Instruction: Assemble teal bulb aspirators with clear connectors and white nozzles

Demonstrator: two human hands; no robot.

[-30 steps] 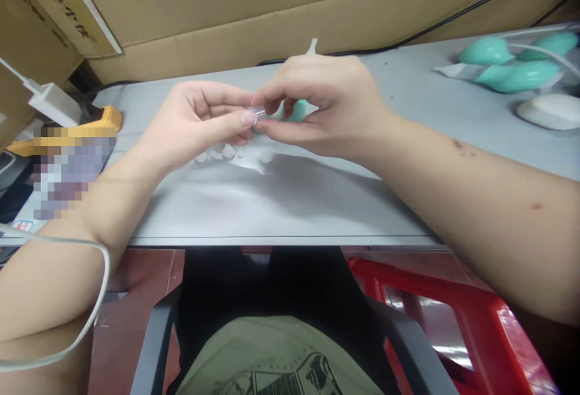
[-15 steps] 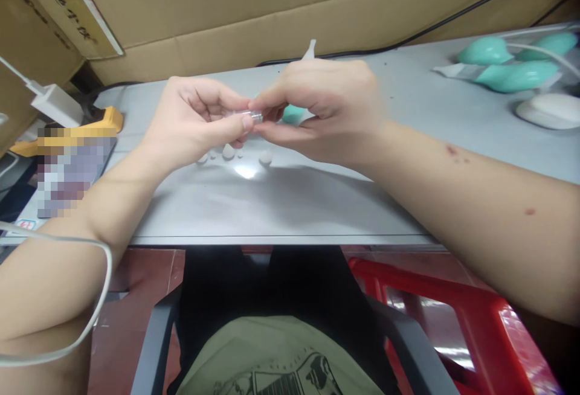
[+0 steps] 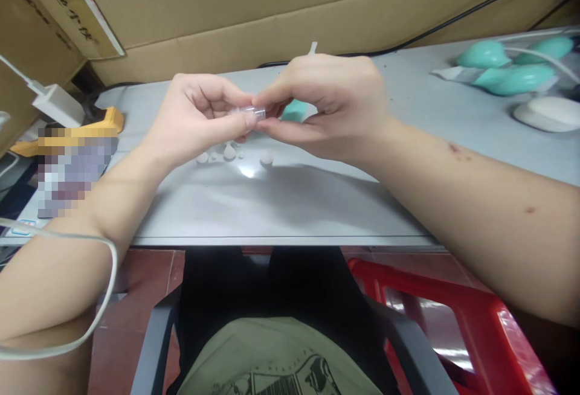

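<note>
My left hand (image 3: 194, 114) pinches a small clear plastic cylinder (image 3: 257, 113) between thumb and fingers. At its right end, the thumb and fingertips of my right hand (image 3: 330, 108) close round the cylinder too. Both hands are raised over the grey table. Behind my right hand is a mint-green object (image 3: 294, 111), partly covered by the fingers, and a pale narrow tip (image 3: 313, 48) pokes up above the knuckles. Several small whitish flat pieces, one drop-shaped (image 3: 229, 152) and one rounder (image 3: 266, 157), lie on the table below my left hand.
Mint-green bulb-shaped items (image 3: 516, 78) and a white computer mouse (image 3: 548, 111) lie at the right. At the left are a yellow object (image 3: 113, 120), a white charger (image 3: 58, 104) and a blurred-out phone-like object (image 3: 75, 171). A white cable (image 3: 111, 280) loops over my left forearm. Cardboard (image 3: 217, 8) walls the back.
The clear cylinder shows a little more between my fingertips, and my right fingers have shifted slightly to the right. My left hand has barely moved.
</note>
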